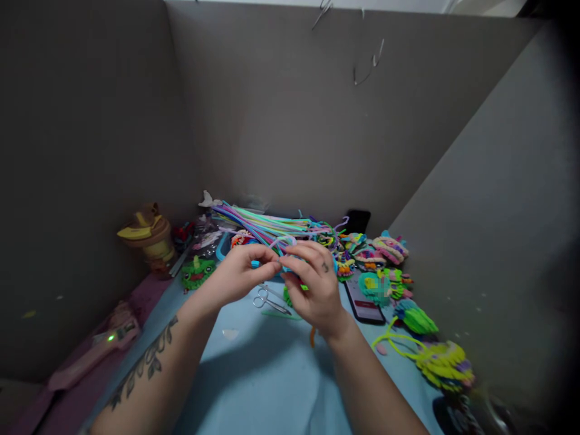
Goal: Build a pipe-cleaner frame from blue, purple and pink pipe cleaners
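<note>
My left hand [251, 266] and my right hand [312, 281] meet at the fingertips above the table. Both are closed in a pinch on a pale lilac pipe cleaner [284, 239], whose curved loop rises just behind the fingers. Its ends are hidden by my fingers. Below the hands, small scissors [272, 300] lie on the light blue cloth [254, 368]. Something bright green [288, 296] shows partly beside my right palm, and a short orange piece [312, 336] lies under the right wrist.
A bundle of pastel pipe cleaners [267, 221] lies behind the hands. On the right are a phone [365, 309] and several fuzzy colourful pieces [444, 365]. To the left sit a green fuzzy figure [198, 273], a yellow-brown cup [154, 238] and a pink device [97, 356]. Grey walls enclose the table.
</note>
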Demonstrator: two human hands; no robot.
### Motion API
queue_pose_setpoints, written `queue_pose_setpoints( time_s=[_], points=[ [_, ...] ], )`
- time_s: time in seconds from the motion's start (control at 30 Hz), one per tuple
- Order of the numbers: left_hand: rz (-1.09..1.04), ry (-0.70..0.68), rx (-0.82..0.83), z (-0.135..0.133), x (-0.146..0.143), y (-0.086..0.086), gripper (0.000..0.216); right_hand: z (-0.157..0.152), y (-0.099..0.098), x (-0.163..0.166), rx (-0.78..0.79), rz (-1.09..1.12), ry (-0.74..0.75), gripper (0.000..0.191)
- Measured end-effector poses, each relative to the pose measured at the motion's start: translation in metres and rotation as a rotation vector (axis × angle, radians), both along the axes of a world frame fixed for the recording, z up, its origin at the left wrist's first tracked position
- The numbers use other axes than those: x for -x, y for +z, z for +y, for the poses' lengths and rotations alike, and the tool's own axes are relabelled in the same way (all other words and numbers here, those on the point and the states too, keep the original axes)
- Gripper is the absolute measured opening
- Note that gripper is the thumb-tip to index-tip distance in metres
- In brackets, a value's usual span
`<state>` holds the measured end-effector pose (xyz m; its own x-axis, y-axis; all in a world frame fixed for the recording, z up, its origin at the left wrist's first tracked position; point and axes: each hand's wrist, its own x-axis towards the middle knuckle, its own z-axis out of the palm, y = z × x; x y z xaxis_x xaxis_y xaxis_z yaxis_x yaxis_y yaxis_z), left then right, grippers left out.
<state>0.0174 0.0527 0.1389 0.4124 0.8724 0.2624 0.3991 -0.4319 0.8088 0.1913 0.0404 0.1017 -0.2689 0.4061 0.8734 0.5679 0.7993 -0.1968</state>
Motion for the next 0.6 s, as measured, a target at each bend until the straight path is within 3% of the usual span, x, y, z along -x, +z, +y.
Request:
queue_pose_setpoints(
  time_s=[0.2, 0.6],
  points=[
    [0.016, -0.032, -0.005, 0.000, -0.001, -0.002, 0.018, 0.002, 0.000, -0.003, 0.010, -0.034, 0.033, 0.028],
    [0.155, 0.148, -0.221, 0.001, -0.010, -0.015, 0.018, 0.003, 0.001, -0.002, 0.072, -0.058, -0.080, 0.018]
  ],
)
